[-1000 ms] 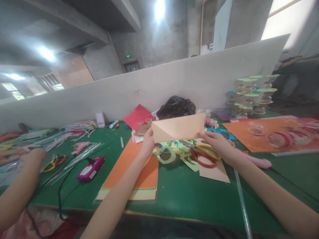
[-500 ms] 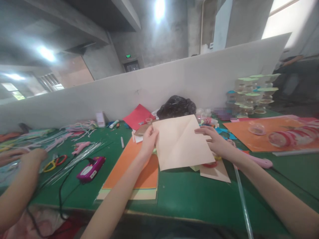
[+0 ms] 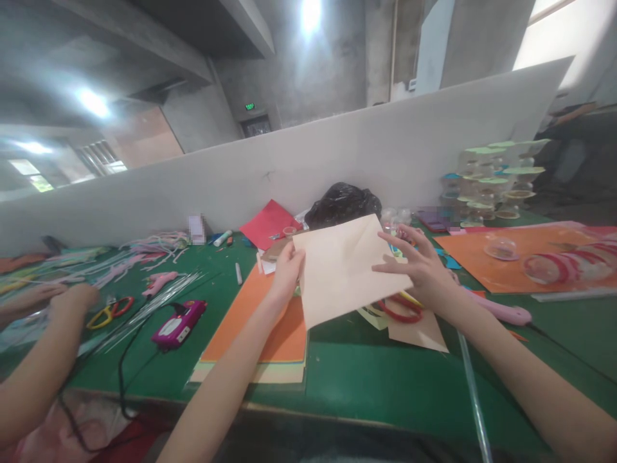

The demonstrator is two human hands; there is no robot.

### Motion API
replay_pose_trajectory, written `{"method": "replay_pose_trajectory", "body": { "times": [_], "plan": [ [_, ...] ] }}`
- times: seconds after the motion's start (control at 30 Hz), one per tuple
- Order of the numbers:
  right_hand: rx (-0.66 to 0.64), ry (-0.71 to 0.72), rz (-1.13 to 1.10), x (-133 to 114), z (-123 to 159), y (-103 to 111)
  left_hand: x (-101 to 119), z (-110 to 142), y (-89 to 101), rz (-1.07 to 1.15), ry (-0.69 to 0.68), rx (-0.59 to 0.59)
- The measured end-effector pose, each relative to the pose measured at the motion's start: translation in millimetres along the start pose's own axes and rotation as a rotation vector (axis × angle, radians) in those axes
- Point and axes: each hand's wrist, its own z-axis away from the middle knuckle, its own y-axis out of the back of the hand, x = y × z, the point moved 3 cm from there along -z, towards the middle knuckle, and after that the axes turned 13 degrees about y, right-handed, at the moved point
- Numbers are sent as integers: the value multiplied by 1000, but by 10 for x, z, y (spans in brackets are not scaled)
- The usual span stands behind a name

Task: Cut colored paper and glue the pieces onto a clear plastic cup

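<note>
A cream sheet of paper (image 3: 344,270) with fold creases is held unfolded above the green table (image 3: 385,379). My left hand (image 3: 286,273) pinches its left edge. My right hand (image 3: 419,267) lies against its right side, fingers spread over the sheet. Under the sheet lie red-handled scissors (image 3: 402,312), pale green paper cut-outs (image 3: 373,316) and a tan paper piece (image 3: 419,331). A stack of orange paper (image 3: 265,334) lies below my left hand.
Another person's arm and hand (image 3: 48,321) work at the left near scissors (image 3: 108,312), a magenta glue gun (image 3: 178,326) with black cable, a pink glue gun (image 3: 159,281) and thin sticks. A black bag (image 3: 344,204), red paper (image 3: 270,222), an orange sheet (image 3: 525,257) and stacked cups (image 3: 491,183) stand before the white divider.
The sheet, folded into a narrow band a second ago, has been opened out flat. My right hand moved from its lower right corner onto its right side with fingers spread.
</note>
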Motion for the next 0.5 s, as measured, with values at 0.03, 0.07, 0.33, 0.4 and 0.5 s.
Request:
{"method": "replay_pose_trajectory", "body": {
  "times": [0.03,0.07,0.33,0.4,0.5],
  "plan": [
    [34,-25,-46,16,-10,-16,0,-5,6,-6,-9,4],
    [73,-71,-98,35,-16,-35,4,-4,9,-13,-20,4],
    [93,-739,-521,106,-7,-111,81,138,-105,-9,-92,-124],
    [93,-883,-589,109,7,-99,65,132,-111,-4,-69,-138],
    [57,-1037,-646,117,23,-93,35,120,-115,-34,-48,-189]
  ]
}}
